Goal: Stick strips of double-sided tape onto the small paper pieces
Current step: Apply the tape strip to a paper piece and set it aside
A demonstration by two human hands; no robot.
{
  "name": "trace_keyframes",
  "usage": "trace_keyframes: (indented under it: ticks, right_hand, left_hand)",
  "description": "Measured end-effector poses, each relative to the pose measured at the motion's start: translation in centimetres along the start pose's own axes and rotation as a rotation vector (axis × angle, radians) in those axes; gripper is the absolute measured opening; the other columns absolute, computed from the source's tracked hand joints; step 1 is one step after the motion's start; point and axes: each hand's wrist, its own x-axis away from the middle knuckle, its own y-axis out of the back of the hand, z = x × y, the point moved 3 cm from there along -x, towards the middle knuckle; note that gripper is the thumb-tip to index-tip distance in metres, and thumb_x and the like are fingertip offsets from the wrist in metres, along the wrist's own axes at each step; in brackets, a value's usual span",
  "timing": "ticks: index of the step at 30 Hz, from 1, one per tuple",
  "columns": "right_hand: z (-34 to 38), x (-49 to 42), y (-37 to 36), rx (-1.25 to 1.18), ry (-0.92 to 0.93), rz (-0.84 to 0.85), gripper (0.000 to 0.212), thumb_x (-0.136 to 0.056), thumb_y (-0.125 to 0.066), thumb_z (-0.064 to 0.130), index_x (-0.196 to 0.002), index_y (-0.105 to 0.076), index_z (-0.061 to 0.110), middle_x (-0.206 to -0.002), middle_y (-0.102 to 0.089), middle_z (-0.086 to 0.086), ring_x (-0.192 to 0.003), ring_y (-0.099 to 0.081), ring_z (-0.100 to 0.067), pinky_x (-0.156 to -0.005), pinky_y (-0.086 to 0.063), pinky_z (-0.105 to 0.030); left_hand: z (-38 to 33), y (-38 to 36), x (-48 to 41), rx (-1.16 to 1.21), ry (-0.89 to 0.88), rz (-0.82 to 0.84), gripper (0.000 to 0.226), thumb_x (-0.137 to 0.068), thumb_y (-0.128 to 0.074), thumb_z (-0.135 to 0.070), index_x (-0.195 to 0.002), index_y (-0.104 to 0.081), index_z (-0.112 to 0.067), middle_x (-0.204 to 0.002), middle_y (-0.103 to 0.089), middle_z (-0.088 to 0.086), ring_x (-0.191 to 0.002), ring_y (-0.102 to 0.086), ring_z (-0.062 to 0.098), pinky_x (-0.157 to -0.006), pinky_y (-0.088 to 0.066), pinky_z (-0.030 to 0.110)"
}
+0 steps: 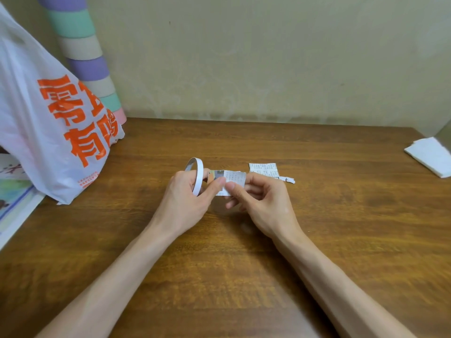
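A: what's hidden mid-frame?
B: paper piece (235,177) is partly covered, pinched by left hand (188,191) and right hand (261,198); tape roll (200,170) is gripped by the left too. Wooden table (317,215) is backed by a beige wall (268,57).

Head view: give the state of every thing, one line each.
left hand, grips tape roll, thumb on held paper piece
right hand, pinches held paper piece
tape roll, on edge in left hand
held paper piece, raised between both hands
second paper piece, flat on table
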Motion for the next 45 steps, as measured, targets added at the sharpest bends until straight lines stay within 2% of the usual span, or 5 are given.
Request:
trace_keyframes:
  ticks: [8, 14, 29, 39, 45]
  right_hand:
    - [-0.1, 0.0, -0.3, 0.045, 0.016, -0.017, 0.027, -0.106, -0.062, 0.019, -0.084, -0.066, 0.003, -0.072, -0.076, -0.01, -0.064, -0.075, -0.021, -0.062, -0.052, -0.018]
    - [0.0, 0.0, -0.2, 0.015, 0.043, -0.005, 0.028, -0.106, -0.061, 0.017, -0.086, -0.063, -0.003, -0.074, -0.076, -0.009, -0.067, -0.076, -0.02, -0.064, -0.053, -0.019]
    - [-0.1, 0.0, -0.4, -0.03, 0.035, 0.018, 0.024, -0.107, -0.057, 0.01, -0.094, -0.066, -0.008, -0.078, -0.076, -0.016, -0.069, -0.075, -0.015, -0.065, -0.056, -0.02]
    - [-0.4, 0.0, 0.4, 0.006, -0.075, -0.062, 0.025, -0.091, -0.08, 0.03, -0.1, -0.075, 0.007, -0.076, -0.078, -0.008, -0.066, -0.074, -0.018, -0.068, -0.058, -0.033]
    - [-0.9, -0.5, 1.2, -0.111, -0.093, -0.193, 0.017, -0.094, -0.077, 0.017, -0.097, -0.074, 0.0, -0.08, -0.078, -0.011, -0.06, -0.066, -0.012, -0.06, -0.049, -0.015]
  left_hand:
    - [-0.6, 0.0, 0.1, -0.047, 0.014, -0.018, 0.042, -0.1, -0.07, -0.03, -0.06, -0.058, -0.027, -0.044, -0.049, -0.019, -0.042, -0.043, 0.005, -0.048, -0.034, 0.015]
    - [-0.4, -0.2, 0.1, -0.031, 0.026, -0.023, 0.043, -0.101, -0.067, -0.038, -0.063, -0.063, -0.016, -0.048, -0.052, -0.013, -0.045, -0.045, 0.005, -0.047, -0.039, 0.028]
    - [-0.5, -0.2, 0.1, -0.028, 0.045, -0.021, 0.053, -0.108, -0.054, -0.035, -0.058, -0.059, -0.018, -0.047, -0.053, -0.009, -0.044, -0.047, 0.004, -0.049, -0.036, 0.017]
    - [-0.4, 0.1, 0.2, -0.009, 0.03, -0.031, 0.022, -0.096, -0.073, -0.037, -0.083, -0.069, -0.02, -0.049, -0.056, 0.009, -0.042, -0.039, 0.013, -0.046, -0.031, 0.023]
    - [-0.2, 0.3, 0.0, 0.058, 0.093, -0.129, 0.015, -0.101, -0.068, -0.029, -0.092, -0.075, -0.02, -0.072, -0.072, -0.013, -0.049, -0.054, 0.002, -0.053, -0.041, 0.017]
